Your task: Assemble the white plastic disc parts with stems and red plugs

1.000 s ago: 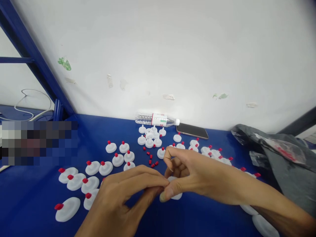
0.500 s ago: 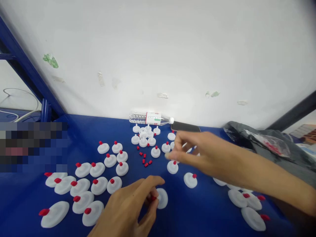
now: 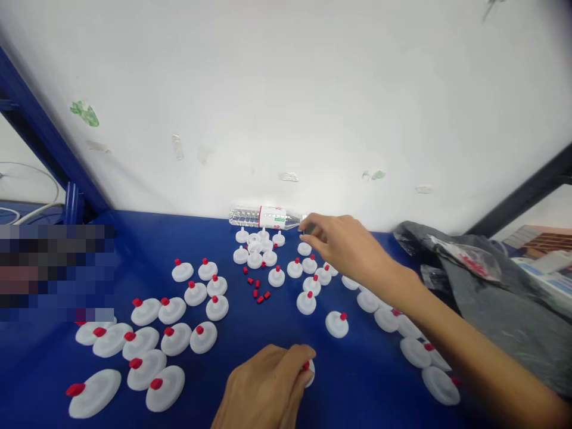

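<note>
My left hand [image 3: 272, 384] is closed in a pinch at the near middle of the table. Its thumb and forefinger hold a round white plastic disc piece [image 3: 311, 376] by its red cap [image 3: 306, 365]; the fingers partly hide the disc. Farther back, my right hand [image 3: 342, 244] pinches at the top of another white disc piece [image 3: 304, 249], whose stem end is hidden by the fingertips. Several loose red caps [image 3: 257, 284] lie between the hands and a cluster of uncapped white discs [image 3: 254, 260]. A lone capped disc [image 3: 336, 325] lies under my right forearm's left side.
Capped discs [image 3: 173, 310] spread over the left of the blue table [image 3: 187, 381]; another row [image 3: 386, 320] runs along the right, partly behind my forearm. A clear bottle [image 3: 272, 217] lies by the wall. Grey plastic bags [image 3: 491, 298] fill the right side.
My right hand has moved back to a disc near the bottle. My left hand has shifted right, pinching the disc by its red cap. The view has tilted slightly.
</note>
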The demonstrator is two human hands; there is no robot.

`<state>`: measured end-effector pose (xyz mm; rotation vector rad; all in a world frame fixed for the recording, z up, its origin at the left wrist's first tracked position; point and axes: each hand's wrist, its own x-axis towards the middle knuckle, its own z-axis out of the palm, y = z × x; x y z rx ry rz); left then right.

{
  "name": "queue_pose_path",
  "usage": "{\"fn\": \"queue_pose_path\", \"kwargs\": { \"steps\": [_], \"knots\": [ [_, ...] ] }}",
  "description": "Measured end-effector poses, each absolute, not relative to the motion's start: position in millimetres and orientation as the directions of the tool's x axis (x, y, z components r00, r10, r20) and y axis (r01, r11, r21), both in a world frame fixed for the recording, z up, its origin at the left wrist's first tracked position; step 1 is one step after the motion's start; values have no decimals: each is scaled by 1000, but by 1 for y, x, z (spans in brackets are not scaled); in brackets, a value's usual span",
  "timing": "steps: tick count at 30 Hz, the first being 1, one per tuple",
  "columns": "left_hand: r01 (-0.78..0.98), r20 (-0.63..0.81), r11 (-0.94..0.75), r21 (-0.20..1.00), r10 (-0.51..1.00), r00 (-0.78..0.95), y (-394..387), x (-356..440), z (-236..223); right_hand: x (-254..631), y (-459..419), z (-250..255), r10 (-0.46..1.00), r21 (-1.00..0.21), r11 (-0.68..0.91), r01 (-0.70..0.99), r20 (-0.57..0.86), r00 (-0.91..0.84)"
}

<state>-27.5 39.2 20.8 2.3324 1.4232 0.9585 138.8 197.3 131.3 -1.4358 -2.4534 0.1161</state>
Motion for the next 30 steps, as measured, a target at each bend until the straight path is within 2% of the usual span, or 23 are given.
{"fn": "queue_pose_path", "kwargs": {
  "steps": [2,6,12,16,17,20,23,25,27,30],
  "knots": [
    [673,437,-519,527,845,309,39,-24,16,129,217,125,830,-141,552,822,179,-528],
    [622,478,-564,542,816,324,41,-20,11,103,248,112,817,-90,572,815,146,-557],
    [647,395,-488,586,869,298,38,-20,22,91,257,112,831,-61,551,833,135,-540],
    [695,470,-416,586,874,126,36,-29,43,107,224,144,836,-82,538,839,177,-519],
    [717,495,-381,584,867,57,37,-32,48,110,210,154,824,-104,559,822,176,-538],
    [755,551,-312,576,831,-77,40,-44,62,112,160,178,714,-326,683,654,110,-691],
    [737,545,-352,578,838,-27,44,-51,68,111,126,187,636,-499,683,534,45,-771],
    [738,511,-346,580,860,1,45,-53,69,110,126,185,615,-536,673,510,23,-788],
    [755,471,-301,583,882,-12,44,-53,69,109,145,179,655,-489,676,551,56,-754],
    [767,390,-274,580,920,34,41,-52,72,103,193,161,785,-241,618,748,147,-601]
  ]
}}
